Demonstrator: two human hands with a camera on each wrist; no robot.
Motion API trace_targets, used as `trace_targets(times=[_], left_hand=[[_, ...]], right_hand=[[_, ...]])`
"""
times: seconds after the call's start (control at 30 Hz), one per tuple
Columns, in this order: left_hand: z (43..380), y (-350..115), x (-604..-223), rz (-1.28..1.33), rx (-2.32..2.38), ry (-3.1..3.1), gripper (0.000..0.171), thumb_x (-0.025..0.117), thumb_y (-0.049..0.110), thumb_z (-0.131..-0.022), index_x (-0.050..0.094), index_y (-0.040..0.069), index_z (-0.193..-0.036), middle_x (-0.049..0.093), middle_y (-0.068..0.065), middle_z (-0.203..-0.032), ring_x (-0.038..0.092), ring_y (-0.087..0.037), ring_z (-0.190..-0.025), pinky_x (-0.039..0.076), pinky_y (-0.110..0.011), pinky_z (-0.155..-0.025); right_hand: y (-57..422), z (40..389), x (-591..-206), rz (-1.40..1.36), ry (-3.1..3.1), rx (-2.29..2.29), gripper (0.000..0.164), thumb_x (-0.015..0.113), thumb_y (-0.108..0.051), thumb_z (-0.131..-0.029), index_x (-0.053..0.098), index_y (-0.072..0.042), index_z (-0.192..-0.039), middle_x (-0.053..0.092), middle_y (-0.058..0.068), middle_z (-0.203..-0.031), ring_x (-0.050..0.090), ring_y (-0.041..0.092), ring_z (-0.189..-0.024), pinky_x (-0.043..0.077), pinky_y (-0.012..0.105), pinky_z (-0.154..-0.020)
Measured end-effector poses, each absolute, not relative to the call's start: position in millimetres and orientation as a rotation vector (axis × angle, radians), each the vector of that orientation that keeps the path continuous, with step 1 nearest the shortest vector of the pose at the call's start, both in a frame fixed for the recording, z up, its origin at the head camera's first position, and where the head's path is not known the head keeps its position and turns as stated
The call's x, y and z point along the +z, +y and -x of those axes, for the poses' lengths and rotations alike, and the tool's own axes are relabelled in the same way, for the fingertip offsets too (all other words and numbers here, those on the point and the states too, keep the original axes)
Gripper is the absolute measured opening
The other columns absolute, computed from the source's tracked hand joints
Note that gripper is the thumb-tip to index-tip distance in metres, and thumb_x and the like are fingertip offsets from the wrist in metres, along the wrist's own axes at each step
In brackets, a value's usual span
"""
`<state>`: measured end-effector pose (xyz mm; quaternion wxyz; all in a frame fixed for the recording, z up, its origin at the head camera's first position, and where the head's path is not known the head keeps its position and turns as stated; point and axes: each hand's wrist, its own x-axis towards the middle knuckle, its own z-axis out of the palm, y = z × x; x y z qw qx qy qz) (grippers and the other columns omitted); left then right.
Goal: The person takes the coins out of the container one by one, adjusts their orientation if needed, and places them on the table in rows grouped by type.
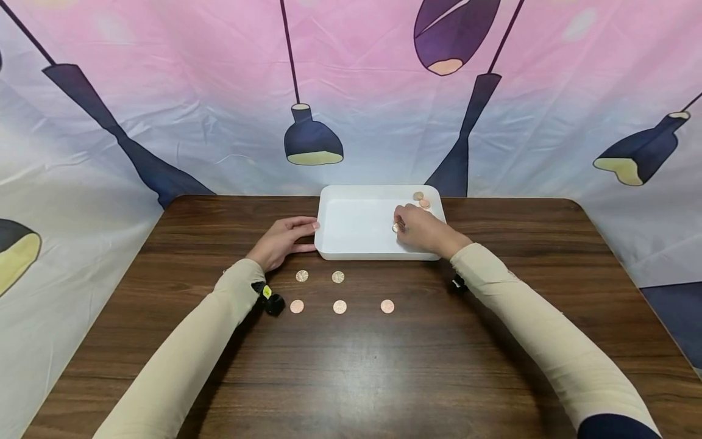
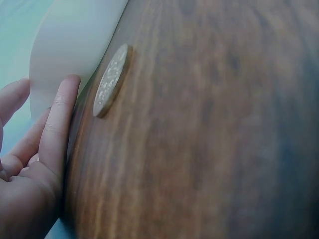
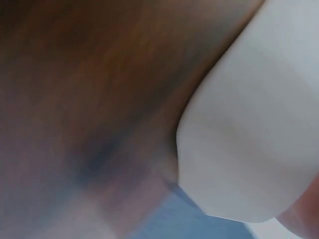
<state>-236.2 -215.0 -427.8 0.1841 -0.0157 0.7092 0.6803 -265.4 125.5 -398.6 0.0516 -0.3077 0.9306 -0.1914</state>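
Note:
A white rectangular tray (image 1: 356,256) lies at the table's far side. My left hand (image 1: 282,241) touches its left end with fairly straight fingers; in the left wrist view the fingertips (image 2: 70,82) meet the tray's wall (image 2: 75,45). Over the tray's right part, my right hand (image 1: 425,231) pinches a coin (image 1: 395,227). Beyond that hand a gold-toned coin (image 1: 418,196) and a copper-toned coin (image 1: 425,203) lie inside the tray. The right wrist view shows mostly the tray's outer wall (image 3: 244,134), with only a sliver of hand (image 3: 304,214).
On the wooden table (image 1: 356,378), in front of the tray, lie two gold-toned coins, one at left (image 1: 301,276) and one beside it (image 1: 337,277). Nearer me is a row of three copper-toned coins (image 1: 340,306). A printed cloth (image 1: 367,134) hangs behind the table.

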Motion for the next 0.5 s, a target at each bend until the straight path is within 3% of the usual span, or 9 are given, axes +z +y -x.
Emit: trace_targets(times=[0.1,0.27,0.4,0.5], left_hand=[[236.4,-216.0,-428.6,0.051,1.921,2.003,0.06,0.067,0.025,-0.107,0.046,0.001,-0.158,0.046,-0.019,-0.158,0.06,-0.029,-0.131,0.063,-0.034,-0.099],[236.1,-216.4,-427.6,0.05,1.932,1.987,0.059,0.067,0.024,-0.107,0.047,0.001,-0.157,0.047,-0.018,-0.157,0.062,-0.027,-0.128,0.064,-0.035,-0.099],[235.5,-215.7,-426.7,0.053,1.931,1.988,0.057,0.067,0.023,-0.107,0.048,0.001,-0.156,0.048,-0.018,-0.156,0.062,-0.028,-0.128,0.064,-0.035,-0.098],[235.9,-215.8,-427.7,0.051,1.927,1.99,0.056,0.067,0.023,-0.107,0.048,0.001,-0.156,0.049,-0.018,-0.156,0.061,-0.029,-0.13,0.064,-0.034,-0.098]], right_hand=[[122.7,263.3,-398.9,1.023,2.875,-0.477,0.002,0.06,-0.002,-0.098,0.059,-0.001,-0.096,0.058,0.013,-0.09,0.053,0.023,-0.075,0.05,0.035,-0.064],[123.5,261.4,-399.3,1.001,2.893,-0.423,0.016,0.061,-0.005,-0.1,0.053,-0.007,-0.086,0.054,0.01,-0.086,0.049,0.023,-0.074,0.047,0.034,-0.064],[126.3,261.4,-399.3,0.971,2.858,-0.42,0.01,0.06,-0.009,-0.103,0.063,-0.002,-0.097,0.06,0.013,-0.094,0.055,0.025,-0.082,0.053,0.037,-0.07],[126.9,262.2,-398.7,0.981,2.839,-0.464,0.015,0.063,-0.009,-0.103,0.068,0.003,-0.112,0.067,0.018,-0.104,0.063,0.03,-0.094,0.059,0.042,-0.078]])
